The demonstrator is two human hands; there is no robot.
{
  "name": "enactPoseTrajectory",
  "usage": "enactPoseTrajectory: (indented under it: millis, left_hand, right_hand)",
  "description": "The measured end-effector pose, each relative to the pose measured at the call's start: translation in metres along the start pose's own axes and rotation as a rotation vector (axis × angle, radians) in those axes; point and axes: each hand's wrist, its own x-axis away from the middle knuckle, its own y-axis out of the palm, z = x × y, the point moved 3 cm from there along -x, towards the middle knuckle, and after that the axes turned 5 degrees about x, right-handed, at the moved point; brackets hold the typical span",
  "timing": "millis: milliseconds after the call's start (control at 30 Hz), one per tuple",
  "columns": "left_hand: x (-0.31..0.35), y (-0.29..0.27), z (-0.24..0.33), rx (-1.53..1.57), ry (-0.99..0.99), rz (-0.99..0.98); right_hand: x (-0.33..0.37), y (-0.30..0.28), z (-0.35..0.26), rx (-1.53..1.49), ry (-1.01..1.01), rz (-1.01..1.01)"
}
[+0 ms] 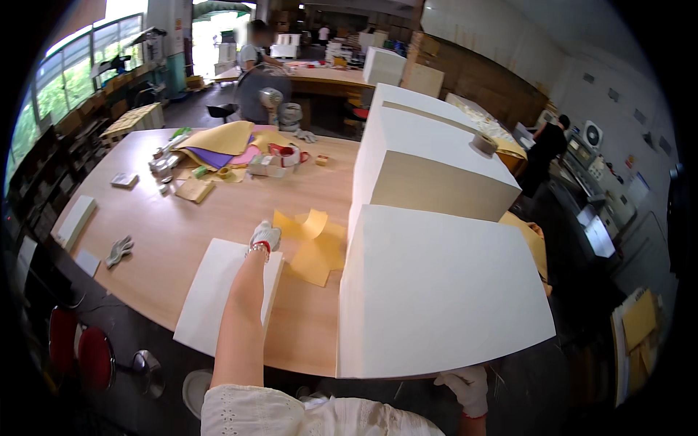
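While the left hand [265,234] is by one low stack [207,294], the right hand [465,386] is by at least two tall stacks [440,291]. I cannot tell the fingers' opening or hold.

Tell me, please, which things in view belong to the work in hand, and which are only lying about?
Probably in the work:
low white stack, at the left fingers
yellow sheets, beside them
front white stack, near the right fingers

Apparently lying about:
loose glove, at the left
coloured sheets, in a pile
tape roll, on the rear white stack
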Motion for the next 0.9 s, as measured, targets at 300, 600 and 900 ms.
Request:
enactPoseTrajectory:
  millis: [300,600,900]
  left_hand:
    - [0.019,0.063,-0.028,-0.328,-0.185,-0.132]
    - [0.123,0.001,0.161,0.269,0.528,-0.467]
    - [0.500,0.008,0.356,-0.521,1.701,-0.370]
  right_hand:
    - [0.001,0.008,-0.019,0.056,0.156,0.066]
    - [-0.001,-0.001,0.008,-0.018,-0.065,-0.160]
    - [0.024,-0.054,0.021,0.045,-0.330,0.041]
